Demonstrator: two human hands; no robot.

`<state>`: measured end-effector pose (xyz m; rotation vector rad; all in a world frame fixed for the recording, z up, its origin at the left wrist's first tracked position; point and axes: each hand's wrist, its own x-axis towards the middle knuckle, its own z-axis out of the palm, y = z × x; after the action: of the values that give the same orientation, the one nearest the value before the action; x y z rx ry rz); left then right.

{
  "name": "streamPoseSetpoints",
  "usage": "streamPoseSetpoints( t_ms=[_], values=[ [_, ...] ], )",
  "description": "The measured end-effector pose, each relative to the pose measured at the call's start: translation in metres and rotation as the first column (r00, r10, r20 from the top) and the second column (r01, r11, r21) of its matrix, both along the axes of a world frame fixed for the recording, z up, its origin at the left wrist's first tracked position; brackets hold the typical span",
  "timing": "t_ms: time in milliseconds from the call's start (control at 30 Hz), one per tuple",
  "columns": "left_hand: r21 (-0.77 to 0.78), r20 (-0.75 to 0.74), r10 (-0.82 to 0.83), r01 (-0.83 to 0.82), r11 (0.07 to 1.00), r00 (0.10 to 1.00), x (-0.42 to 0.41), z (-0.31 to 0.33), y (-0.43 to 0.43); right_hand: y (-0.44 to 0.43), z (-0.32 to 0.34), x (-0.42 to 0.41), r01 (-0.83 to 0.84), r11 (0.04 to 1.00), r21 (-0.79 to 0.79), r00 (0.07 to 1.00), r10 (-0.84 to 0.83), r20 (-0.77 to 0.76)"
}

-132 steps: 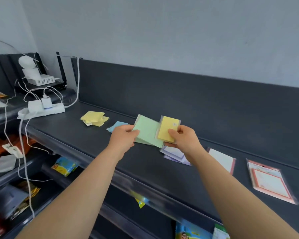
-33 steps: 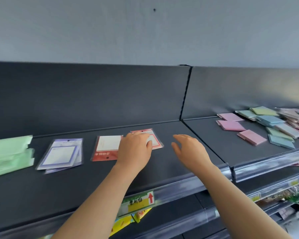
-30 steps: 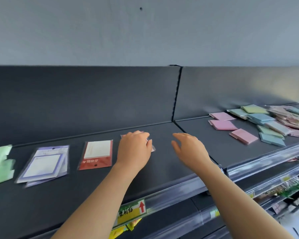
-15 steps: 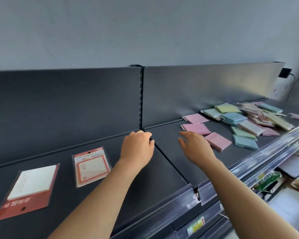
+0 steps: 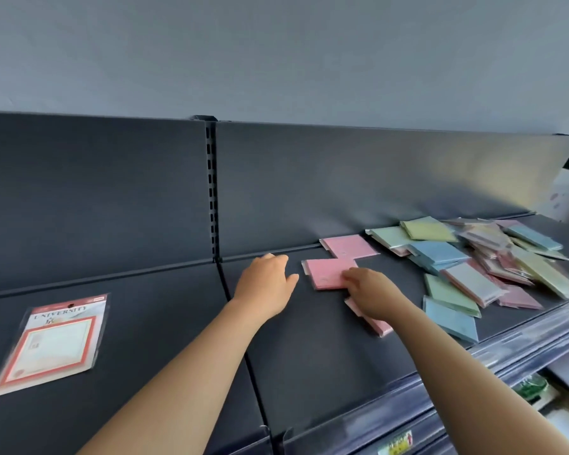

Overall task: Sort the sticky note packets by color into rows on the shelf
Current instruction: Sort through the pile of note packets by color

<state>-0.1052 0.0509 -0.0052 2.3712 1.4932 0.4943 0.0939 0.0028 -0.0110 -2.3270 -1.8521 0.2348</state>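
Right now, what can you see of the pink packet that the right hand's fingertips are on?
The pink packet is a thin square pad, pale pink, seemingly in clear wrap with a lighter strip along its left edge. It lies flat on the dark shelf, slightly askew. Fingertips of the right hand rest on its near right corner. Its far right corner meets a second pink packet behind it. The left hand is beside it, not touching.

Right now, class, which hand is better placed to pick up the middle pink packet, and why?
Probably the right hand: its fingertips touch the middle pink packet at its near corner. The left hand is open to the packet's left, apart from it, holding nothing.
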Motion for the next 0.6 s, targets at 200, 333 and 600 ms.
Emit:
streamPoseSetpoints(
  t_ms=[200, 333, 600],
  values=[
    [-0.092, -0.18, -0.062, 0.046, 0.995, 0.982, 0.031, -0.007, 0.01, -0.009, 0.01, 0.007, -0.105, 0.992, 0.067, 0.944, 0.121, -0.307],
    [-0.163, -0.159, 0.013, -0.039, 0.986, 0.987, 0.036, -0.007, 0.011, -0.021, 0.02, 0.034, -0.012, 0.999, -0.037, 0.974, 0.003, -0.226],
    [-0.236, 0.021, 0.061, -0.054, 0.97, 0.998, 0.024, 0.003, -0.003, -0.025, 0.018, 0.041, 0.097, 0.973, -0.209, 0.984, -0.125, -0.128]
  ],
)
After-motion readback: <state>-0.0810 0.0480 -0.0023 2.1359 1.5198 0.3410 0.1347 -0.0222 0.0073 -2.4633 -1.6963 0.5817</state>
